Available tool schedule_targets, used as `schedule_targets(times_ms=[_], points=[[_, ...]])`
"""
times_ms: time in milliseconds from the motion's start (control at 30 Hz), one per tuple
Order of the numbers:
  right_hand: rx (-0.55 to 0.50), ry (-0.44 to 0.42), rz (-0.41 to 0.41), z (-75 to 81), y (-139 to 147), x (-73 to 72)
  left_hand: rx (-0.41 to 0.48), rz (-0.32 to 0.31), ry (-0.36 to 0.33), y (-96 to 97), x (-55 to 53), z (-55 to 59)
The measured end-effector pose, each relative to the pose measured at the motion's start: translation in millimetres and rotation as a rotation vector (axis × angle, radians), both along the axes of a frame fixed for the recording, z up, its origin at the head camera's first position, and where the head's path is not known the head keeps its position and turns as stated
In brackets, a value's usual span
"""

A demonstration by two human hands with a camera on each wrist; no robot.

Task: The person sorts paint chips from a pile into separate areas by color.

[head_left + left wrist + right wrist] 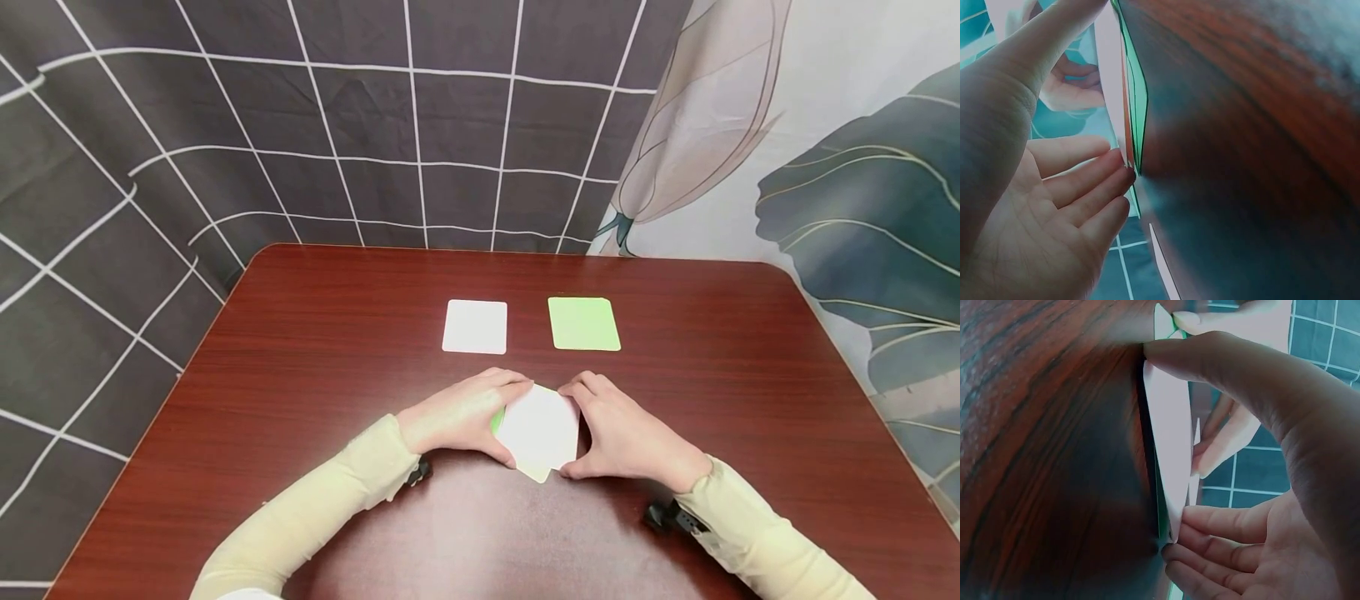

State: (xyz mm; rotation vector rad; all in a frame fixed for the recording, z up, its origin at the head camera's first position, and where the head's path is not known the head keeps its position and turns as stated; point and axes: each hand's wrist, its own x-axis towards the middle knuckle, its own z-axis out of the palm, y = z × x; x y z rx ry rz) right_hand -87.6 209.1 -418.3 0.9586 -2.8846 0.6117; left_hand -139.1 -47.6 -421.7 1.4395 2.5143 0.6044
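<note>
hands (626, 429) around misaligned white-and-green cards (538, 429)

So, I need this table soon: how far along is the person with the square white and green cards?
Seemingly done: one white square card and one light-green square card lie flat, set apart. In hand: the left hand and right hand hold an uneven stack of white and green cards by its edges. Probably remaining: evening that stack, since its corners don't line up yet.
</note>
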Motion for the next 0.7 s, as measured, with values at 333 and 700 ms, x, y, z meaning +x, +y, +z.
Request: schedule_targets(times_ms=[333,700], points=[[-0.004,0.015,0.007,6.9,1.5,-2.1,-0.002,0.017,0.066,1.4,0.0,4.5],[-0.024,-0.002,-0.028,19.7,-5.7,-12.6,0.049,0.071,0.092,-9.2,-6.3,21.2]])
